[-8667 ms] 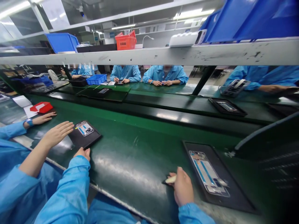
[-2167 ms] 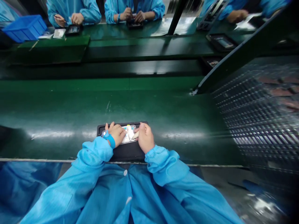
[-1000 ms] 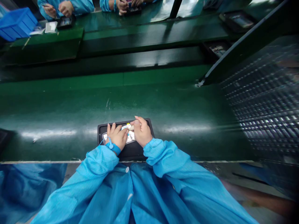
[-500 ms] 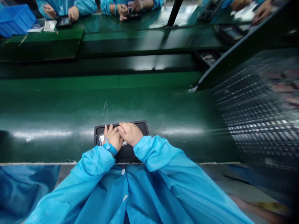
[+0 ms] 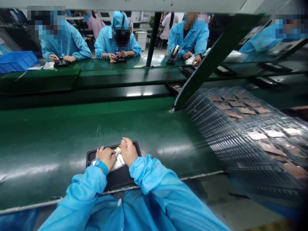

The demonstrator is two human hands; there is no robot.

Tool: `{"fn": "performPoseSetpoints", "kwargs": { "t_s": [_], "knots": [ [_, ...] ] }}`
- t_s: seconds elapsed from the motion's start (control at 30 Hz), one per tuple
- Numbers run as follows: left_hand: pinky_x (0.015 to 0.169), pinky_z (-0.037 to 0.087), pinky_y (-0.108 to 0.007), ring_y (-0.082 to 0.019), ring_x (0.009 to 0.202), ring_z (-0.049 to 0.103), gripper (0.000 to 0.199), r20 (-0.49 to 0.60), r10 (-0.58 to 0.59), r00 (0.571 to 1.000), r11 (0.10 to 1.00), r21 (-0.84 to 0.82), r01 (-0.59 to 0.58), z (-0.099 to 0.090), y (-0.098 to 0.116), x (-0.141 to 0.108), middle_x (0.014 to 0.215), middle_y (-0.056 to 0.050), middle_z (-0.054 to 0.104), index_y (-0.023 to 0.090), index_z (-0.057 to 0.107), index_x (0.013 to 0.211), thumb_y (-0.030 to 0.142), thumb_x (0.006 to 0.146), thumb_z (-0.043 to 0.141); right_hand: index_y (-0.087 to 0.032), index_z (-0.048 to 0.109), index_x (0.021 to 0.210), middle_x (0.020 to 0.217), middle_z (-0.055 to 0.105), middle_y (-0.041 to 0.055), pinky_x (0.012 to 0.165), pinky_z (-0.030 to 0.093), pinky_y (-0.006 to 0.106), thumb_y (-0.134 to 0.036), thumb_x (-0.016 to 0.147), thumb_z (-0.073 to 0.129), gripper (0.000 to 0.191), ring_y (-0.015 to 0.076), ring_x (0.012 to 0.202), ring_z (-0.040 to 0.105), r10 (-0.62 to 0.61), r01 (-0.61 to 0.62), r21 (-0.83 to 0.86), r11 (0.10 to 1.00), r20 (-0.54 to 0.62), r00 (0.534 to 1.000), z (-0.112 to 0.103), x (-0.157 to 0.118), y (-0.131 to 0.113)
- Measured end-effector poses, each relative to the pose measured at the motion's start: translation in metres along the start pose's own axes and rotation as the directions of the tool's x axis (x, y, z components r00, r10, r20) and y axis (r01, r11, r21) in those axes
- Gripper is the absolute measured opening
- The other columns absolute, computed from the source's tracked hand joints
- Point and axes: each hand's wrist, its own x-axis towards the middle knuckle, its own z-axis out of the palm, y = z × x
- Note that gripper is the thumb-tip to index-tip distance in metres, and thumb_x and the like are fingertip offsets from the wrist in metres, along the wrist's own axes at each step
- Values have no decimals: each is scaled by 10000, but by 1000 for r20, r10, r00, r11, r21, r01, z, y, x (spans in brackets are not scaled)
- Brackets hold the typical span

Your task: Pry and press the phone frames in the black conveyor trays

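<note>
A flat white and silver device (image 5: 117, 163) with a small yellow patch near its far edge lies in a shallow black tray (image 5: 115, 182) at the bench's front edge. My left hand (image 5: 106, 157), with a blue band at the wrist, is curled over the device's left part, its thumb and fingertips pressing on it. At the right part my right hand (image 5: 128, 152) is closed, fingers bent and thumb close to the index finger. Whatever sits between those right fingers is hidden.
Stacked clear plastic trays (image 5: 211, 125) with pinkish flat parts rise at the right. A green slanted post (image 5: 192, 86) stands beside them. Across the bench, several co-workers in blue coats handle small items near a blue bin (image 5: 18, 61). More black trays (image 5: 175, 87) lie beyond.
The view has tilted up and turned right. My hands, overlapping earlier, have moved apart, and more of the device shows between them.
</note>
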Motion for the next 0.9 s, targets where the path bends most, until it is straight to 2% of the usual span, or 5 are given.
{"fn": "performPoseSetpoints", "kwargs": {
  "t_s": [0.23,0.4,0.53,0.7,0.9],
  "knots": [
    [1057,58,-478,-278,1214,316,139,-58,-48,997,941,-339,26,2,11,0,964,-14,624,226,649,805,244,710,549,-162,495,1047,760,617,42,585,477,243,-509,794,373,446,148,678,594,80,-82,135,987,22,997,1,4,16],
    [908,390,-321,-175,916,564,304,-103,-217,971,789,-604,112,-29,-15,3,919,-30,640,197,621,935,338,826,375,-142,445,1058,686,584,13,449,432,236,-676,709,369,642,124,478,534,200,-212,221,952,75,977,-8,9,12],
    [947,355,-346,-225,1069,494,368,-144,-407,902,757,-606,245,-40,-62,-7,1120,-121,557,110,544,1086,314,820,395,-137,501,940,595,563,2,541,435,237,-652,720,395,571,133,528,550,151,-151,85,985,-1,988,-42,19,-1],
    [951,359,-340,-242,1086,488,496,19,-372,928,786,-525,326,-28,-81,-20,1166,-134,528,105,448,1206,316,762,510,-159,507,1059,648,595,17,554,430,268,-585,765,379,534,164,567,577,302,-300,-200,933,-20,953,-93,12,-9],
    [933,380,-290,-207,1061,508,577,99,-316,944,812,-486,323,-27,-83,-8,1185,-121,510,106,358,1270,387,780,475,-222,612,935,956,625,40,768,409,292,-418,794,402,320,204,914,560,367,-331,-411,849,8,930,-87,-19,4]
  ]
}}
